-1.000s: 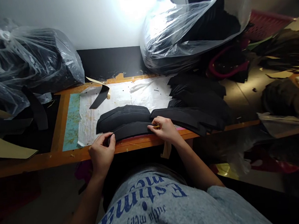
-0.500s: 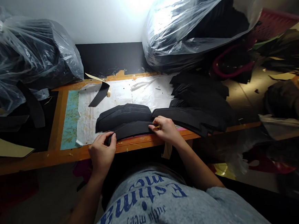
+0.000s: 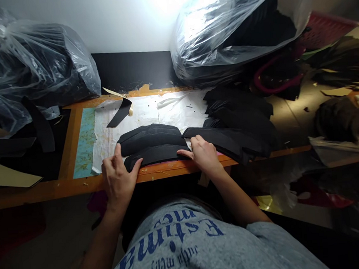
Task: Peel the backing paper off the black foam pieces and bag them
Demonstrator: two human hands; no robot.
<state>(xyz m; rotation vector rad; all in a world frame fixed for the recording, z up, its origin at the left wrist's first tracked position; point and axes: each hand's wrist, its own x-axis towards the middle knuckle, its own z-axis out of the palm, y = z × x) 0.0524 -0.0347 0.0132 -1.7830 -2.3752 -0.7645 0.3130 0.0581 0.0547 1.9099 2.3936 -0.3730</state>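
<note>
Curved black pieces (image 3: 150,136) lie overlapping on white paper, with the nearest black piece (image 3: 159,153) along the table's front edge. My left hand (image 3: 118,178) is open at their left end, its index finger against the pieces behind and its thumb on the nearest one. At the right end, my right hand (image 3: 204,154) rests with its thumb stretched out on the nearest piece and apart from the bent fingers. Those fingers are beside another fan of black pieces (image 3: 217,137). No thing shows gripped in either hand.
A loose dark strip (image 3: 120,112) with pale backing lies on the white paper (image 3: 146,108). Filled clear plastic bags (image 3: 76,55) stand at back left and back right. More black pieces (image 3: 239,109) are heaped right. A pink basket (image 3: 329,27) stands far right.
Both hands have loosened from their pinch on the nearest black piece. My left fingers have spread up to the pieces behind. The nearest piece now lies flatter, closer against the others.
</note>
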